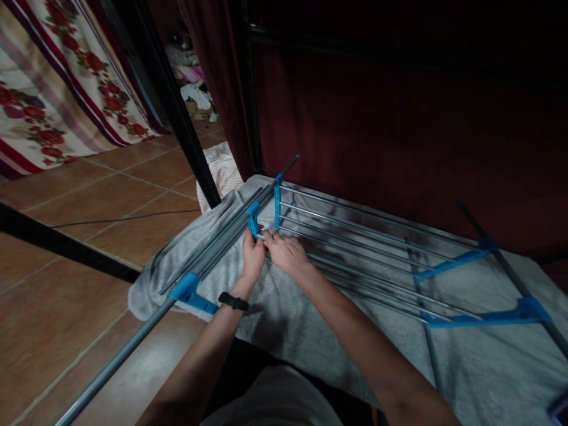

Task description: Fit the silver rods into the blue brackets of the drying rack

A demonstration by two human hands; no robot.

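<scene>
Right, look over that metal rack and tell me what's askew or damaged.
No clear damage shows. The odd part: thin grey metal tubes lie bunched lengthwise on the left, apparently loose, while silver metal rods span crosswise between blue plastic brackets. The grey fleece blanket is rumpled at its left end.

Floral curtain (66, 83), maroon curtain (377, 130), tiled floor (146, 183)

head cam | worn on head | facing forward-down | rack (277, 207) close below
</scene>
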